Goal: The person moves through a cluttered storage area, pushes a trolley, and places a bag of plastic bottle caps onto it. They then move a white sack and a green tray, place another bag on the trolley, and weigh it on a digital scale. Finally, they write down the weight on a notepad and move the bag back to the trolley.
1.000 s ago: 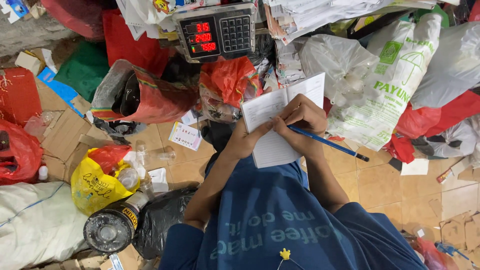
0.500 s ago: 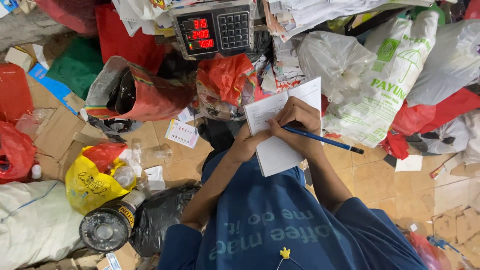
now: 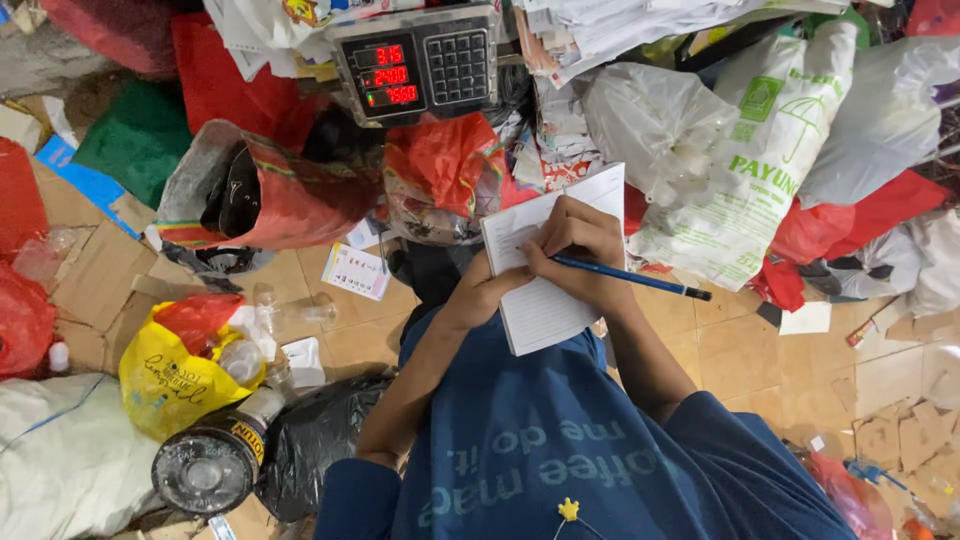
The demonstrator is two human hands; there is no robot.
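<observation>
My left hand [image 3: 487, 291] grips the left edge of a white lined notepad [image 3: 548, 312] held over my lap. My right hand [image 3: 580, 250] rests on the upper part of the page, shut on a blue pen [image 3: 640, 280] whose tip touches the paper and whose tail points right. My blue shirt [image 3: 560, 440] fills the bottom of the view. Above the notepad stands a digital scale [image 3: 420, 65] with red lit digits and a keypad.
Bags crowd the floor: a yellow bag [image 3: 170, 380] of plastic bottles and a black bag [image 3: 310, 440] at left, a red sack [image 3: 290, 200], white printed bags [image 3: 740, 190] at upper right. A round tin [image 3: 205, 470] lies lower left. Flattened cardboard [image 3: 95, 280] covers the tiles.
My right hand and the pen have shifted slightly left across the page. The left hand keeps its hold on the notepad. The view has drifted a little.
</observation>
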